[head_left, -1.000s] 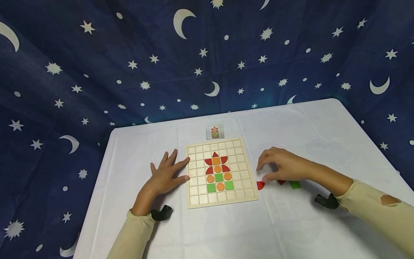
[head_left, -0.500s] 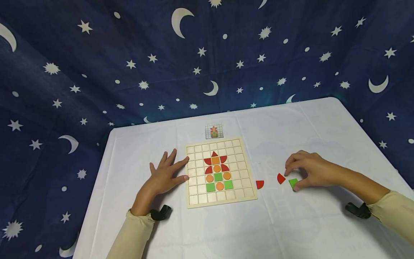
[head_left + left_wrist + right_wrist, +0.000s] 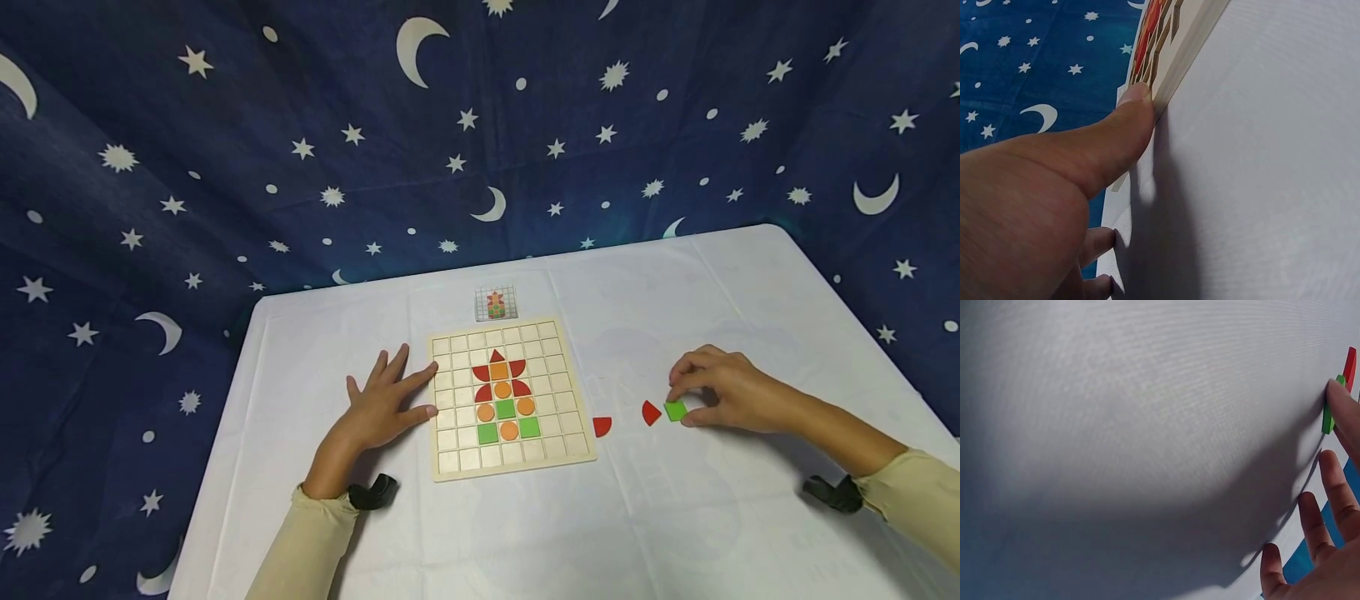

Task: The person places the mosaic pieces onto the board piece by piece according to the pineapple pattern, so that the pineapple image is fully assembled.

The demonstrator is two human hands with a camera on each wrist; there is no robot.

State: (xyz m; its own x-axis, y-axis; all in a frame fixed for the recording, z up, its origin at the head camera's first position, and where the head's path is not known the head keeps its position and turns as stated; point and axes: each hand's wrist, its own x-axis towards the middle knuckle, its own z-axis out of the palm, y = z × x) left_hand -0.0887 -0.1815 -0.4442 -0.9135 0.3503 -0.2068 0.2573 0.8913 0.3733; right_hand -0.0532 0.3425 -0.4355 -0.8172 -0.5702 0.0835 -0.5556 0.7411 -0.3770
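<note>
A pale wooden grid board (image 3: pixel 567 433) lies on the table. Red, orange and green tiles on it form a figure, with a red triangle (image 3: pixel 497 356) on top. My left hand (image 3: pixel 378 412) rests at the board's left edge, fingers spread, thumb and index finger touching the rim; the thumb (image 3: pixel 1119 134) shows at that edge in the left wrist view. Right of the board, my right hand (image 3: pixel 731 390) pinches a green square tile (image 3: pixel 676 411) between thumb and fingers, down at the cloth. A red quarter-circle tile (image 3: pixel 651 412) lies just left of it.
Another red quarter-circle tile (image 3: pixel 602 427) lies beside the board's right edge. Behind the board is a small pattern card (image 3: pixel 496 303) showing a similar figure. The table wears a white cloth (image 3: pixel 525 533); a dark blue curtain (image 3: pixel 375 167) with stars and moons hangs behind.
My right hand has moved right, away from the board's side, and has taken hold of the green square tile, which has shifted slightly up and left. My left hand stays put.
</note>
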